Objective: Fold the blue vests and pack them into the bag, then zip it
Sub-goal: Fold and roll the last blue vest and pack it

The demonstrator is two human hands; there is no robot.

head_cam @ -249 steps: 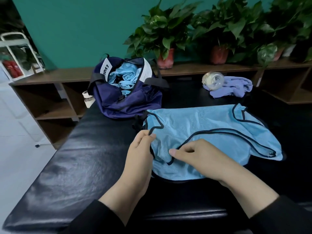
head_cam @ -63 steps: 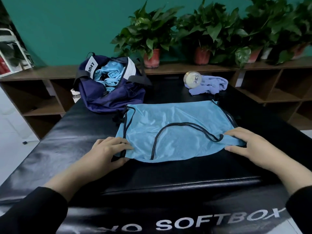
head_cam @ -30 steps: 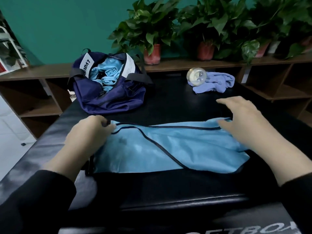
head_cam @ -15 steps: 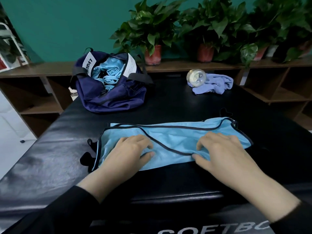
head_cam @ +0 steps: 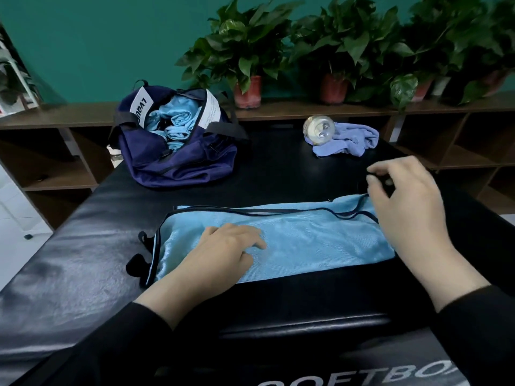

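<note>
A light blue vest (head_cam: 306,240) with black trim lies folded into a long strip across the black padded table (head_cam: 69,274). My left hand (head_cam: 223,252) rests flat on its left half, fingers spread. My right hand (head_cam: 404,199) hovers over the strip's right end, thumb and forefinger pinching the vest's black strap loop (head_cam: 383,183) just beyond the far corner. The navy bag (head_cam: 172,160) stands unzipped at the back left, with several rolled blue vests (head_cam: 178,121) showing inside.
A glass jar (head_cam: 319,128) lies on a purple cloth (head_cam: 351,139) at the table's back right. Wooden shelves (head_cam: 55,115) run behind the table, with potted plants (head_cam: 245,45) on top. The table's front edge sits close below the vest.
The vest went from spread flat to folded lengthwise into a strip. In the last half second my right hand left the strip's front edge and reached to the black loop at its far right.
</note>
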